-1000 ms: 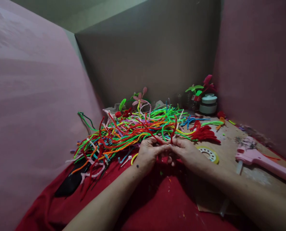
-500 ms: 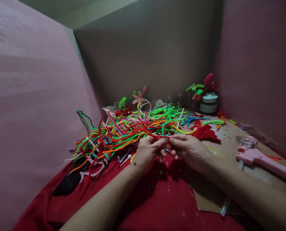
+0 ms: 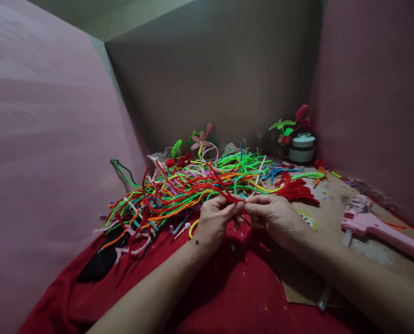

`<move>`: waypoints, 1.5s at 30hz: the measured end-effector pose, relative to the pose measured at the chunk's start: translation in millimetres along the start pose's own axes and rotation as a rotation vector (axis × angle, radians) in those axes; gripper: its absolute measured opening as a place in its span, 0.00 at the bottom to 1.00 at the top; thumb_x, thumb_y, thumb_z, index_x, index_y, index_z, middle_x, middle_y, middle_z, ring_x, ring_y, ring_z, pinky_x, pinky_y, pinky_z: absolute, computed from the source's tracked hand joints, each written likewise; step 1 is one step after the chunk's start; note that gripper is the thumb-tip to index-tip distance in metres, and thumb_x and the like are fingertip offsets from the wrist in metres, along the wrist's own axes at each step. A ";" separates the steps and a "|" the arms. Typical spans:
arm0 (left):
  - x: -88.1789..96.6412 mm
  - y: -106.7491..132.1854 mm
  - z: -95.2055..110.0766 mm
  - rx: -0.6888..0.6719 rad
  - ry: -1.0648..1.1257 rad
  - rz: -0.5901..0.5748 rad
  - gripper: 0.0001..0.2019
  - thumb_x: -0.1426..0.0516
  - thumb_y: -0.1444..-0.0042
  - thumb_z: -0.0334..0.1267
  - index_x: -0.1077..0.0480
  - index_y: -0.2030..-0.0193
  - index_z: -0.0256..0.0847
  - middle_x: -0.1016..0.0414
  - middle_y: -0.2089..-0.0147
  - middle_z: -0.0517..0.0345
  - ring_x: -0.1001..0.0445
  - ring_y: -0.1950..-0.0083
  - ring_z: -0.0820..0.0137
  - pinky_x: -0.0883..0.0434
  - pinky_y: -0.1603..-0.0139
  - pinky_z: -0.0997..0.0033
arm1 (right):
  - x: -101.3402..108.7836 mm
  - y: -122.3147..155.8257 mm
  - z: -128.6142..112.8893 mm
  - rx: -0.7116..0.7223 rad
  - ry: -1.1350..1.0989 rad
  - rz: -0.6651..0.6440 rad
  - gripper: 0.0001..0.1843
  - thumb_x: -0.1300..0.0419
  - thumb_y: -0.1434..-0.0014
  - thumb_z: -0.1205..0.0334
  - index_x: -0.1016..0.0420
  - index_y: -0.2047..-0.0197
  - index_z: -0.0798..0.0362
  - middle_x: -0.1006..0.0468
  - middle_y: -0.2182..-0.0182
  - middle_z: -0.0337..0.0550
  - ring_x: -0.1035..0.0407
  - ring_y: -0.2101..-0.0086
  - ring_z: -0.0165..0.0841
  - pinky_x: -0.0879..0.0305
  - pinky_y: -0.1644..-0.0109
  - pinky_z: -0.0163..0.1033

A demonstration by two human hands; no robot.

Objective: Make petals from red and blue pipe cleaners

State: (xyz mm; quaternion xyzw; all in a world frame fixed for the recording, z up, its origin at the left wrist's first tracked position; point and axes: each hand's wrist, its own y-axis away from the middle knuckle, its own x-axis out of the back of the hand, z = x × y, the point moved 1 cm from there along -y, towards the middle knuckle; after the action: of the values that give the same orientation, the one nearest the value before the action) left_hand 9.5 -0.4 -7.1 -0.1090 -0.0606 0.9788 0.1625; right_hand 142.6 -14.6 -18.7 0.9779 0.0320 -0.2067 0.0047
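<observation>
My left hand (image 3: 214, 221) and my right hand (image 3: 274, 216) meet fingertip to fingertip over the red cloth (image 3: 228, 297). Both pinch a red pipe cleaner (image 3: 229, 196) that runs up and back into the heap. Behind my hands lies a big tangled pile of pipe cleaners (image 3: 193, 185) in green, red, orange, pink, yellow and blue. A bundle of red pieces (image 3: 297, 191) lies just right of the pile, near my right hand.
A pink glue gun (image 3: 377, 229) lies at the right on brown cardboard (image 3: 332, 218). A roll of tape (image 3: 307, 218) peeks out behind my right wrist. A white jar (image 3: 301, 148) and pipe-cleaner flowers (image 3: 290, 124) stand at the back right. Pink panels wall in both sides.
My hands have drawn closer together and risen slightly, still working the red pipe cleaner. Its upright end seen a second ago now lies bent down between my fingers.
</observation>
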 end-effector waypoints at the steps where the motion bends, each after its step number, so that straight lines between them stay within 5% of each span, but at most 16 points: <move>1: 0.0 -0.4 -1.1 -0.006 0.001 0.016 0.10 0.36 0.57 0.37 0.27 0.69 0.33 0.31 0.81 0.62 0.34 0.81 0.79 0.36 0.80 0.80 | -0.3 1.0 -0.5 0.016 0.068 0.017 0.09 0.32 0.62 0.61 0.25 0.78 0.58 0.32 0.85 0.37 0.47 0.84 0.23 0.54 0.79 0.33; 9: -1.0 -3.2 -4.9 0.004 -0.006 0.118 0.09 0.38 0.54 0.38 0.30 0.74 0.32 0.32 0.83 0.63 0.37 0.84 0.80 0.38 0.83 0.81 | -2.9 8.1 -3.9 0.439 0.734 -0.009 0.09 0.43 0.48 0.65 0.22 0.76 0.53 0.25 0.76 0.40 0.35 0.72 0.32 0.42 0.64 0.38; 16: -0.5 -2.8 -4.3 -0.007 0.003 0.125 0.12 0.38 0.55 0.39 0.33 0.78 0.34 0.32 0.85 0.62 0.38 0.86 0.78 0.40 0.85 0.79 | -2.4 8.5 -0.2 0.297 0.818 -0.008 0.13 0.46 0.46 0.64 0.32 0.80 0.55 0.36 0.85 0.35 0.43 0.79 0.27 0.47 0.73 0.34; 20: 1.0 -4.5 -4.2 0.001 0.073 0.116 0.12 0.38 0.55 0.38 0.34 0.78 0.34 0.32 0.84 0.62 0.36 0.85 0.78 0.38 0.83 0.79 | -4.0 9.1 -1.4 0.426 0.873 -0.025 0.13 0.44 0.48 0.65 0.33 0.82 0.55 0.37 0.84 0.36 0.44 0.79 0.26 0.48 0.73 0.34; 22: 1.2 -4.5 -2.9 -0.001 0.107 0.108 0.12 0.38 0.55 0.38 0.35 0.78 0.34 0.32 0.84 0.62 0.35 0.84 0.78 0.38 0.82 0.79 | -3.7 8.7 -0.6 0.393 0.802 -0.049 0.12 0.42 0.48 0.64 0.32 0.82 0.55 0.35 0.84 0.37 0.43 0.79 0.27 0.47 0.73 0.35; 26: 1.4 -4.4 1.9 0.022 0.160 0.116 0.11 0.37 0.55 0.37 0.35 0.75 0.34 0.35 0.84 0.64 0.37 0.84 0.79 0.41 0.82 0.80 | -0.1 4.5 5.8 -0.031 0.180 -0.181 0.09 0.39 0.49 0.60 0.28 0.74 0.57 0.27 0.78 0.40 0.37 0.80 0.26 0.40 0.75 0.34; 30: 2.5 -4.1 4.4 0.066 0.205 0.119 0.11 0.37 0.56 0.37 0.35 0.73 0.34 0.38 0.85 0.67 0.39 0.85 0.80 0.46 0.84 0.81 | 1.6 1.5 8.3 -0.214 -0.218 -0.245 0.05 0.36 0.52 0.66 0.28 0.71 0.58 0.23 0.74 0.44 0.30 0.77 0.28 0.33 0.71 0.35; 36: 4.2 -0.2 2.9 0.075 0.199 0.093 0.11 0.37 0.56 0.36 0.35 0.75 0.34 0.36 0.85 0.65 0.35 0.82 0.79 0.42 0.82 0.81 | 4.3 -0.4 9.0 -0.364 -0.347 -0.182 0.04 0.37 0.55 0.74 0.26 0.72 0.59 0.22 0.73 0.46 0.30 0.75 0.27 0.32 0.69 0.33; 45: 3.1 3.1 3.2 -0.011 0.113 0.093 0.10 0.38 0.54 0.37 0.34 0.77 0.35 0.35 0.86 0.63 0.36 0.84 0.78 0.43 0.86 0.80 | 0.3 1.2 9.7 -0.313 -0.282 -0.232 0.09 0.31 0.64 0.73 0.29 0.80 0.59 0.27 0.80 0.40 0.34 0.79 0.24 0.35 0.72 0.32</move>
State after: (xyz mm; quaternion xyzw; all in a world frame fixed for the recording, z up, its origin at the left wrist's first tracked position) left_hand 4.9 -2.6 -5.1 -0.1679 -0.0514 0.9772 0.1195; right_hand 139.0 -16.1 -27.8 0.9165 0.1749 -0.3327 0.1367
